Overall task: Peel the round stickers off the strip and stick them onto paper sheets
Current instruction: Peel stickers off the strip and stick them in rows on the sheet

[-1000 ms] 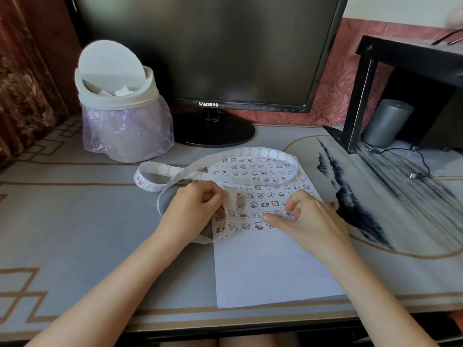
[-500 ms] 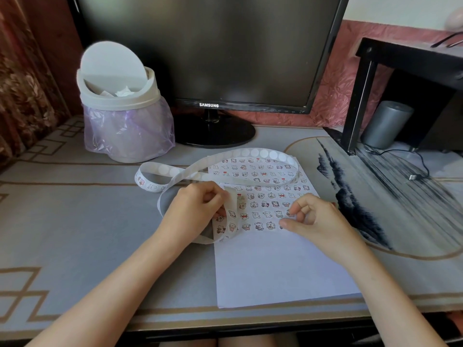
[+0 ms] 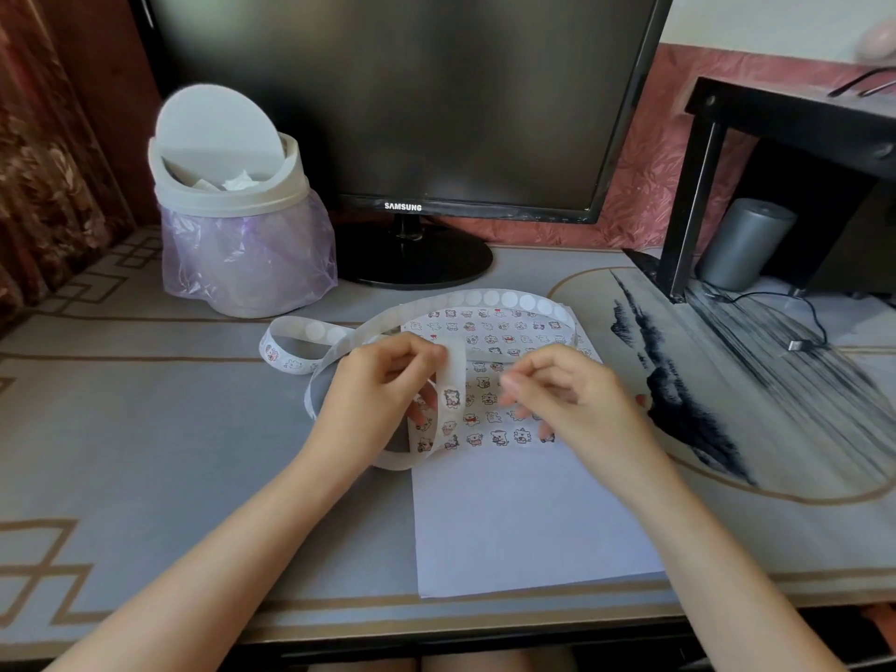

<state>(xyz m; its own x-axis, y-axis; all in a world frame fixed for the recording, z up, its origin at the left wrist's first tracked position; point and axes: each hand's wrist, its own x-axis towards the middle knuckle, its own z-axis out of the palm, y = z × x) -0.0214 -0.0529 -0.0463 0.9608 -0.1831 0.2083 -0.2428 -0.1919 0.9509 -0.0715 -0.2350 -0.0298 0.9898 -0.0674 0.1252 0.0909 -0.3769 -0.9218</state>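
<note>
A long white backing strip loops over the desk and over the top of a white paper sheet. The sheet's upper half is covered with several rows of small round cartoon stickers. My left hand pinches a bend of the strip just left of the sheet's middle, and one sticker on the strip faces me there. My right hand hovers over the stickered rows with loosely curled fingers. Its index tip points left, a short gap from the strip, and nothing shows in it.
A white swing-lid bin with a purple liner stands at the back left. A monitor on a round base is behind the sheet. At the right are a black shelf, a grey cylinder and a cable.
My right hand lifted off the stickered rows and came left toward the strip. My left hand turned the strip so a sticker faces up.
</note>
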